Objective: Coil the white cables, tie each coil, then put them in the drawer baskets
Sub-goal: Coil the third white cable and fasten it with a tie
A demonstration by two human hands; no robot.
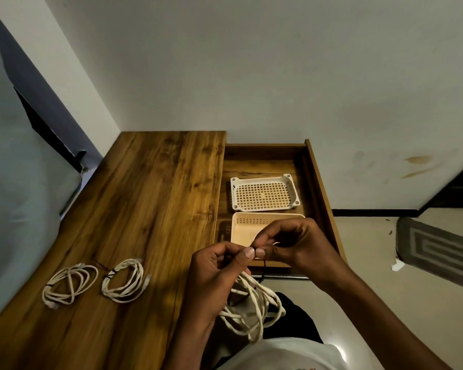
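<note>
Grainy wood desk [150, 209], perforated plastic baskets [265, 193], matt white cables [122, 280]

My wooden desk [150, 209] sits against a white wall [251, 62]; a grey rug [436, 249] lies on the floor [372, 249]

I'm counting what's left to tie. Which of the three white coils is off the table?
The coil hanging below both hands, left hand and right hand; the other two coils lie on the tabletop.
</note>
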